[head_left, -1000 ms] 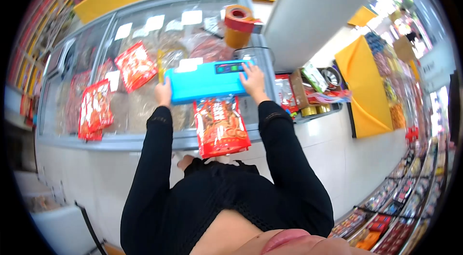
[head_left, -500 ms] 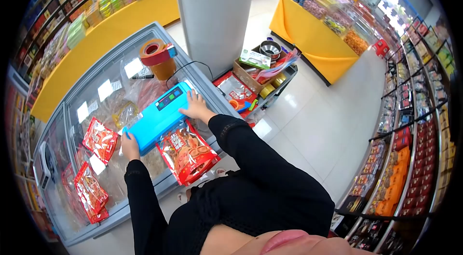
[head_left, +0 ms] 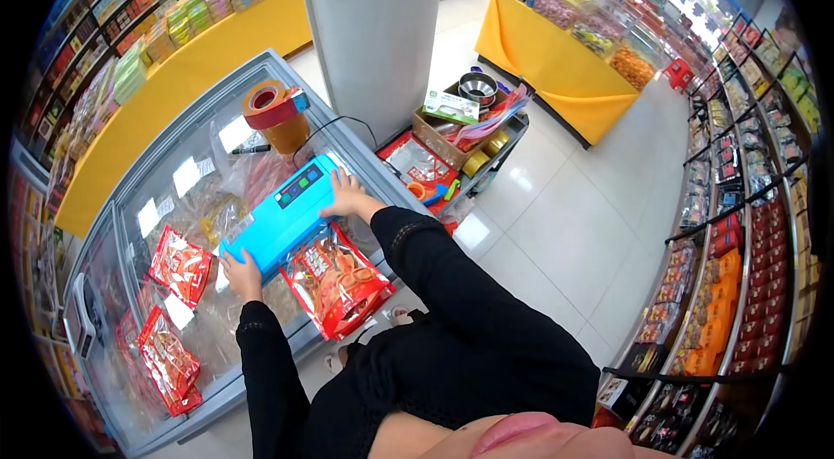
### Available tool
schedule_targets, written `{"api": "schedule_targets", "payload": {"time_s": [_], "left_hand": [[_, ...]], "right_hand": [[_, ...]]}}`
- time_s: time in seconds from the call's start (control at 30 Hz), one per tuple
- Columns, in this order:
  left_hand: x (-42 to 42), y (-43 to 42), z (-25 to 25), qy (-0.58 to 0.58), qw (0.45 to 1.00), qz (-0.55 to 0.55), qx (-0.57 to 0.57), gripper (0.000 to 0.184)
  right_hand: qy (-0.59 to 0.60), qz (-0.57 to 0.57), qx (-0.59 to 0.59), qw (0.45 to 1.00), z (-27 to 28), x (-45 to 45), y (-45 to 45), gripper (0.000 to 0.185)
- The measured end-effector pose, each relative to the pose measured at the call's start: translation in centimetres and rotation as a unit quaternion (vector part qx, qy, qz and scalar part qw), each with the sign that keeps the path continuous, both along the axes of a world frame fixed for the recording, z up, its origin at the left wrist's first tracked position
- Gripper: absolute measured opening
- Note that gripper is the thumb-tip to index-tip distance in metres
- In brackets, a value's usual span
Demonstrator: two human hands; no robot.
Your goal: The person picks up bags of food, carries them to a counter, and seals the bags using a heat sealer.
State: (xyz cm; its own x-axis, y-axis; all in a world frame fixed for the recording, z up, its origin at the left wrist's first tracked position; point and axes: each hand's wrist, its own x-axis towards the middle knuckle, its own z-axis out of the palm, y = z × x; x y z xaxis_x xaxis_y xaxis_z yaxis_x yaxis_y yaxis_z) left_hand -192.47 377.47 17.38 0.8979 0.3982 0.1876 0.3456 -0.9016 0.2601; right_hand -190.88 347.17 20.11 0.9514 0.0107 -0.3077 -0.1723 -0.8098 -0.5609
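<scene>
A blue machine [head_left: 282,214] with a dark button panel lies on the glass-topped freezer [head_left: 306,339]. My left hand [head_left: 241,275] rests at its lower left end, fingers apart. On its right end, beside the panel, lies my right hand [head_left: 347,195] with spread fingers. A red snack bag [head_left: 337,281] extends from the machine's near edge between my hands and over the freezer's rim; its top edge is hidden at the machine. Two more red bags, an upper one [head_left: 181,266] and a lower one [head_left: 168,362], lie to the left on the glass.
Rolls of tape [head_left: 278,116] stand behind the machine, near a black cable. A grey pillar [head_left: 373,33] rises beyond the freezer. Right of it is a cart with a cardboard box [head_left: 445,139]. Stocked shelves [head_left: 751,285] line the right side; a yellow-draped table [head_left: 556,68] stands farther back.
The view has swung to the right, so the freezer now appears slanted at the left. Both hands remain on the blue machine; the left one has shifted slightly along its near end.
</scene>
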Motion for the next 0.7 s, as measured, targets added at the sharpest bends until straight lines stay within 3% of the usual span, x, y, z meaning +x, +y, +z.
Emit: {"api": "schedule_targets", "payload": {"time_s": [0.7], "left_hand": [[-0.48,-0.21,0.37,-0.013,1.000,-0.007,-0.006,0.056]], "right_hand": [[-0.007,-0.009,-0.001,1.000,-0.09,-0.21,0.07,0.113]]}}
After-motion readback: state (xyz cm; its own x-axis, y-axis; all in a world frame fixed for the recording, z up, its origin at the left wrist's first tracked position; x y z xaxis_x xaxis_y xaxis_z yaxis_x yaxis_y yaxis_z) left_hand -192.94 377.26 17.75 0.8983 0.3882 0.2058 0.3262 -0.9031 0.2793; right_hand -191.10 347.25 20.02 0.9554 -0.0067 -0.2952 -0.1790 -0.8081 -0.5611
